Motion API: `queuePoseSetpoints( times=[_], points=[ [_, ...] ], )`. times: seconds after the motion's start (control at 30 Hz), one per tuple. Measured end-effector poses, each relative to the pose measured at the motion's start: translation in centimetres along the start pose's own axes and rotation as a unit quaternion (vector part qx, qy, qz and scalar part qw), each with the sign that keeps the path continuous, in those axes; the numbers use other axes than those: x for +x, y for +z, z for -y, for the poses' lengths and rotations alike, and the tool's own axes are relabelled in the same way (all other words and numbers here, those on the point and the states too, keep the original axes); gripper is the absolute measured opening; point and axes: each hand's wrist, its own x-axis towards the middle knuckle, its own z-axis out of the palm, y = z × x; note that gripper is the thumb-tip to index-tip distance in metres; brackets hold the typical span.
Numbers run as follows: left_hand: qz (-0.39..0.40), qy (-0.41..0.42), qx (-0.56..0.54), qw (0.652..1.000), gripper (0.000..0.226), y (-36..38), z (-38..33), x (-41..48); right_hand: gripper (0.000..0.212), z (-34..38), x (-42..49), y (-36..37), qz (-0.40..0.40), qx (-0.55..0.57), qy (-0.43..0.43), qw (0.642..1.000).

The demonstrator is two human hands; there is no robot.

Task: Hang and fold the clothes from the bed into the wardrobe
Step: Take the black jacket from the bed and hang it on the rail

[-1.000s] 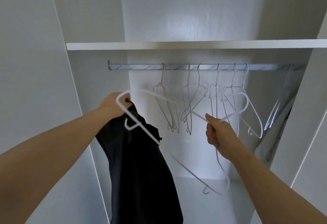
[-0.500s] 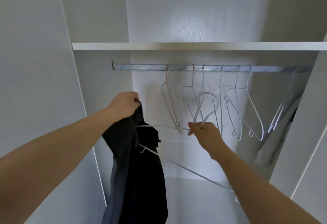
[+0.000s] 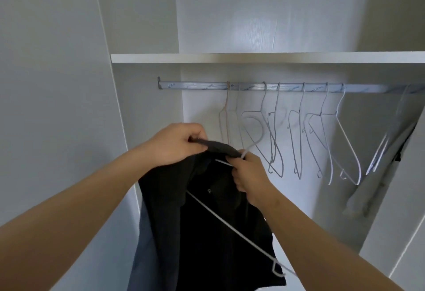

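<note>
Both hands are raised in front of the open wardrobe [image 3: 147,106], just below the middle of the view. The left hand [image 3: 181,143] is curled round the upper edge of a black garment [image 3: 207,233] and grips it. From that grip the cloth hangs down towards 6 o'clock. The right hand [image 3: 249,173], touching the same edge at the left hand's 4 o'clock, pinches the neck of a white wire hanger [image 3: 220,219]. The hanger's hook loops up towards 12 o'clock from the knuckles. One of its arms slants across the front of the black cloth towards 5 o'clock and ends in a small bent notch near the garment's lower edge. How much of the hanger sits inside the garment cannot be told.

At 12 o'clock a metal rail [image 3: 195,86] runs under a white shelf [image 3: 253,57]. A row of bare wire hangers [image 3: 299,134] hangs from the rail, from above the hands out towards 2 o'clock. At 3 o'clock, at the rail's far end, a grey garment [image 3: 368,194] hangs partly hidden by the wardrobe's side panel.
</note>
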Motion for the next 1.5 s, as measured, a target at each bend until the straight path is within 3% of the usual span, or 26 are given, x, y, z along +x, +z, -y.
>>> queuePoseSetpoints(
  times=[0.03,0.17,0.23,0.33,0.4,0.47,0.5,0.57,0.63,0.7,0.8,0.83,0.9,0.97,1.0,1.1,1.3,1.5],
  points=[
    [0.016,0.021,0.065,0.998,0.012,0.0,0.7,-0.3,0.011,0.1,0.0,-0.1,0.002,0.005,-0.005,1.000],
    [0.052,0.045,0.198,0.978,0.063,2.6,2.4,-1.0,0.021,1.2,-0.3,0.6,0.044,0.034,-0.035,0.998],
    [-0.029,0.067,0.241,0.968,0.055,3.2,2.8,-1.0,0.022,1.8,-0.6,0.8,0.046,0.023,-0.068,0.996],
    [-0.122,0.080,0.238,0.960,0.038,2.9,2.8,-0.6,0.027,2.1,-0.9,0.2,-0.026,-0.036,-0.164,0.985],
    [-0.164,0.049,0.202,0.964,0.034,2.6,2.7,0.0,0.033,1.4,-1.3,-0.6,-0.134,-0.107,-0.275,0.946],
    [-0.202,0.018,0.160,0.966,0.033,2.0,2.5,0.4,0.017,0.7,-2.0,-1.5,-0.257,-0.173,-0.398,0.863],
    [-0.225,0.011,0.135,0.965,0.032,1.7,2.5,0.6,0.010,0.1,-2.2,-2.0,-0.282,-0.207,-0.446,0.824],
    [-0.268,0.004,0.089,0.959,0.032,0.6,2.4,1.0,0.023,-1.5,-2.5,-2.8,-0.257,-0.290,-0.488,0.783],
    [-0.296,0.009,0.045,0.954,0.032,-0.6,1.9,1.5,0.029,-2.8,-2.8,-3.2,-0.197,-0.367,-0.423,0.804],
    [-0.302,0.023,-0.003,0.953,0.032,-1.7,1.2,1.9,0.023,-4.2,-2.8,-3.8,-0.156,-0.386,-0.295,0.860],
    [-0.308,0.042,-0.047,0.949,0.028,-3.3,0.4,2.0,0.067,-4.8,-2.2,-4.3,-0.129,-0.390,-0.150,0.899],
    [-0.305,0.048,-0.056,0.949,0.028,-3.8,0.4,2.0,0.064,-4.6,-1.9,-4.4,-0.094,-0.378,-0.113,0.914],
    [-0.289,0.056,-0.046,0.955,0.029,-4.6,0.4,1.9,0.037,-4.2,-1.1,-4.9,0.001,-0.339,-0.039,0.940],
    [-0.244,0.072,-0.003,0.967,0.031,-5.2,0.8,1.4,0.013,-3.6,-0.3,-5.9,0.009,-0.332,-0.024,0.943],
    [-0.216,0.085,0.035,0.972,0.032,-5.5,1.2,1.1,0.012,-3.3,0.1,-6.8,-0.015,-0.316,-0.029,0.948],
    [-0.142,0.122,0.164,0.968,0.029,-6.3,2.5,0.0,0.020,-2.0,0.7,-9.5,-0.058,-0.275,-0.045,0.959],
    [-0.103,0.177,0.343,0.917,0.033,-5.6,4.3,-0.6,0.025,0.1,1.2,-11.5,-0.080,-0.296,-0.031,0.951],
    [-0.079,0.014,0.524,0.848,0.034,-1.4,3.8,0.7,0.031,2.7,1.7,-11.1,-0.114,-0.395,-0.060,0.910]
  ],
)
